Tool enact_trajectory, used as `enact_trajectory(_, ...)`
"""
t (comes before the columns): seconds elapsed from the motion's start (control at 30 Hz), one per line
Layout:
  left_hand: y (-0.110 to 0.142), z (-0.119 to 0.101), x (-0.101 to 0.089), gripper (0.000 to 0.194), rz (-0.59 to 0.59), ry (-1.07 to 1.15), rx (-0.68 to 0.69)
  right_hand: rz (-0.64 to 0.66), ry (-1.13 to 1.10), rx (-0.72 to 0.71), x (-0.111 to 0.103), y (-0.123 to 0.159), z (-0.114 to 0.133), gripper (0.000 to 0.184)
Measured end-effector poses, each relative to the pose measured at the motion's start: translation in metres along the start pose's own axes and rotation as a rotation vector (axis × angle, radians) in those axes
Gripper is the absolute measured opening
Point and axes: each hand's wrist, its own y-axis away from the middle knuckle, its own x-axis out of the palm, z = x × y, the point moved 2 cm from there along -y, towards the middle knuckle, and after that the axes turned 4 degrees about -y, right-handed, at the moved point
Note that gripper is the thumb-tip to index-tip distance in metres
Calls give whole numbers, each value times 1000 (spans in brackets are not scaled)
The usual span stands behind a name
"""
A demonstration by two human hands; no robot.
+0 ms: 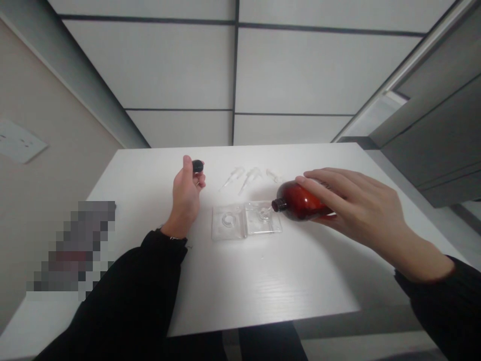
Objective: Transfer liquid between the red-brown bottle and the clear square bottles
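My right hand (353,205) is wrapped round an amber bottle (300,200), which is tilted on its side with its uncapped neck pointing left. That neck sits over the right half of a clear plastic case (228,231), which lies opened flat and has a ring-shaped hub in each half. Whether any liquid leaves the bottle, I cannot tell. Off to the left, my left hand (188,193) holds a black cap (197,166) between thumb and fingers, above the white table.
Behind the case lie two clear droppers or pipettes (249,179) and a small clear piece (273,175). The white table (263,281) ends before a panelled wall (180,65). A pixelated dark object (78,245) is at the left edge.
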Motion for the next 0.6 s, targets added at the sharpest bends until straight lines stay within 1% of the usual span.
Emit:
enact_trajectory(0.4,1,-1,1,54,6,-10,1,23,2,5,-1,-1,1,47)
enact_trajectory(0.6,2,-4,3,53,-12,-22,-6,32,2,12,-1,-1,1,47)
